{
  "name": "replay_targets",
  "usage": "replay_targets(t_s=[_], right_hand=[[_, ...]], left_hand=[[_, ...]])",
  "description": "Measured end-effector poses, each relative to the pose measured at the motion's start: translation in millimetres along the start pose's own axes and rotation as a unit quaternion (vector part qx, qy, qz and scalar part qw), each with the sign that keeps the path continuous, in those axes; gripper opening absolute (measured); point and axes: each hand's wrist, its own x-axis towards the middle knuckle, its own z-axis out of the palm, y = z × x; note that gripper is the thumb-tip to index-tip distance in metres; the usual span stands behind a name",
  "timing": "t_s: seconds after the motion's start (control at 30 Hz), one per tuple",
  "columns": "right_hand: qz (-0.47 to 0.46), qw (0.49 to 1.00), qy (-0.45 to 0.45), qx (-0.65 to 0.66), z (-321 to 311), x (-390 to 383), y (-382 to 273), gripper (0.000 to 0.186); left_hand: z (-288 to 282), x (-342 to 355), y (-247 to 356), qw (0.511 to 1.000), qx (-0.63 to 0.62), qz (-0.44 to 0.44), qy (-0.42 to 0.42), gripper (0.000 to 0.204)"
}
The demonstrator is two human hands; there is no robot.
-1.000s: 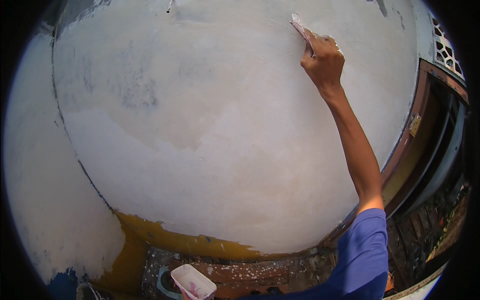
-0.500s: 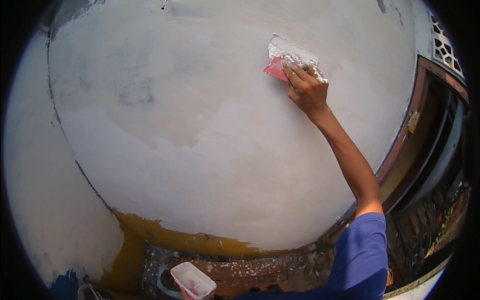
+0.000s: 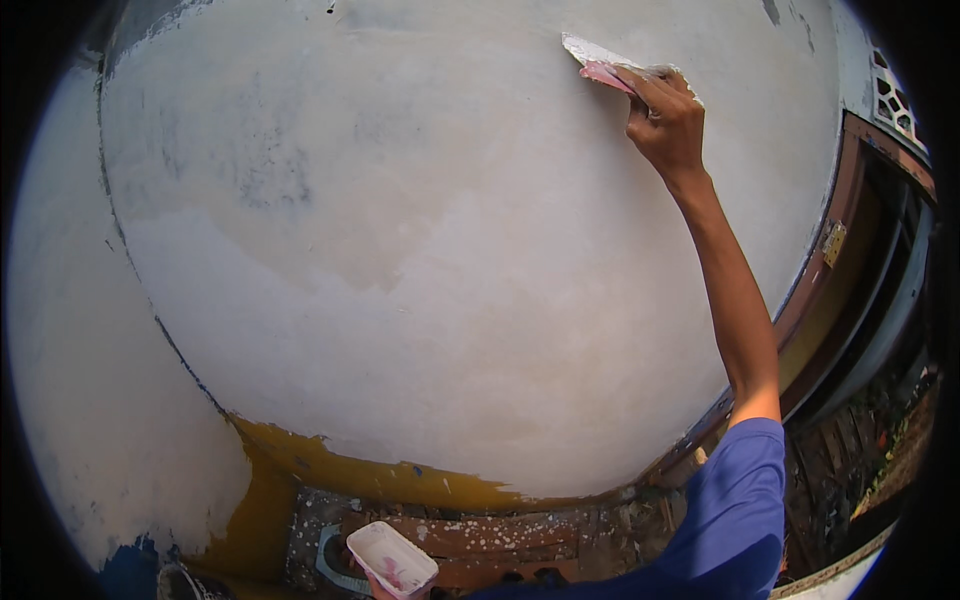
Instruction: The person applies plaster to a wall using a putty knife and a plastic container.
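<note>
Stretched high up to the right, my right hand (image 3: pixel 668 118) is closed around a pink putty spreader (image 3: pixel 607 76). White putty coats the spreader's upper face, and some is smeared on my fingers. Its blade edge lies on or very close to the whitish wall (image 3: pixel 480 240), which is patched with smoother white and greyer, beige areas. Low in the picture, my left hand (image 3: pixel 380 588) holds a small white rectangular tub (image 3: pixel 392 558) with pinkish-white residue inside. Only a little of that hand shows beneath the tub; most of its fingers are hidden.
A brown door frame (image 3: pixel 815 250) with a metal hinge stands at the right, below a patterned vent block (image 3: pixel 893 100). Along the wall's foot runs a mustard-yellow band (image 3: pixel 400 484). White-spattered boards (image 3: pixel 490 538) lie on the ground. The wall meets another at the left corner.
My right hand has moved up and to the right with the putty spreader, which is now tilted more edge-on. The tub in my left hand has barely shifted.
</note>
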Motion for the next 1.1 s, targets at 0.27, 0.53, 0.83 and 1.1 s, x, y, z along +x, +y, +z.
replay_targets(t_s=[0.27, 0.53, 0.83, 1.1], right_hand=[[0.005, 0.997, 0.070, 0.008, -5, 15, 2, 0.040], [0.050, 0.989, 0.021, -0.140, 20, 35, 10, 0.037], [-0.056, 0.997, 0.018, 0.040, 3, 4, -49, 0.048], [-0.010, 0.997, 0.027, -0.068, 16, 7, -19, 0.050]], left_hand=[[2, -2, 2, 1.000, 0.005, 0.011, 0.020, 0.078], [-31, 18, -12, 0.961, 0.214, 0.167, -0.044, 0.076], [10, 16, -7, 1.000, -0.022, 0.003, -0.008, 0.073], [48, -17, -6, 0.979, 0.106, 0.160, -0.065, 0.069]])
